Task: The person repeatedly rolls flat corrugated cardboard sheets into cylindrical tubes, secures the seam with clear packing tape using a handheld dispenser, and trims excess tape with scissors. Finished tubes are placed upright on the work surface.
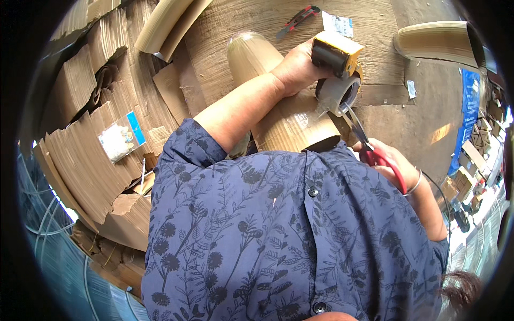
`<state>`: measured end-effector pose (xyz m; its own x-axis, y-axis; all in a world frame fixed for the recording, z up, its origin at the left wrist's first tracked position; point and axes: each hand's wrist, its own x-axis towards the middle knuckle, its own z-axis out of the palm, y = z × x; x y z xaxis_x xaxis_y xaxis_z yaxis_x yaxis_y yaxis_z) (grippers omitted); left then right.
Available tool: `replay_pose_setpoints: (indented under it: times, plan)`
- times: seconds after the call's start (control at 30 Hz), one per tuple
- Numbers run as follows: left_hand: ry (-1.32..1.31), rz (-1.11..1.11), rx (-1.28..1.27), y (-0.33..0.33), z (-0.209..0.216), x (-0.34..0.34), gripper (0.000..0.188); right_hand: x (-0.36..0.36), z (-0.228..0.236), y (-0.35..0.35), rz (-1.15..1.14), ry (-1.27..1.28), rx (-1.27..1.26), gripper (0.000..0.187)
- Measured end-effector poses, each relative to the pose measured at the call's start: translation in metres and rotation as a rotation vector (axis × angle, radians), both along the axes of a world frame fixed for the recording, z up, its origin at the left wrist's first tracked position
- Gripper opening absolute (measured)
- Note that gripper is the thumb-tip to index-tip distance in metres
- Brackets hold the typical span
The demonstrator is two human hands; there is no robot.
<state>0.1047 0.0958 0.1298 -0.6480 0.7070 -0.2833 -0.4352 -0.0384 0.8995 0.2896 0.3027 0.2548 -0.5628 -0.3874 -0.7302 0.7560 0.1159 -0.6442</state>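
Observation:
A yellow-and-black tape dispenser (339, 52) is gripped in my left hand (301, 65), whose fingers are partly hidden behind it. On its near side sits a roll of clear tape (337, 96). My right hand (395, 160) is closed around the red handles of a pair of scissors (373, 154). Their blades point up at the near edge of the tape roll. Under my left forearm lies a rolled corrugated cardboard tube (292, 122), with shiny clear tape on its surface. Its near end reaches my shirt.
A red-and-black utility knife (297, 21) and a small white label packet (338, 24) lie at the far side. Another cardboard roll (436, 41) lies far right. Torn cardboard sheets (80, 155) pile up at the left, with a clear bag (122, 138) on them. Blue plastic (469, 101) lies right.

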Motion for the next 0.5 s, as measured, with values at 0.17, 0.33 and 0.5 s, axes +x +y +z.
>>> replay_pose_setpoints:
  times: [0.17, 0.33, 0.5]
  plan:
    - [0.04, 0.031, 0.021, 0.002, -0.001, 0.001, 0.052, -0.028, 0.02, 0.01, 0.056, -0.182, -0.084, 0.044]
    - [0.022, 0.037, 0.036, 0.003, -0.003, 0.002, 0.05, -0.022, 0.007, 0.007, 0.114, -0.031, 0.02, 0.042]
    - [-0.044, 0.062, 0.045, 0.0, 0.002, 0.0, 0.046, -0.014, -0.024, -0.01, 0.084, 0.186, 0.107, 0.042]
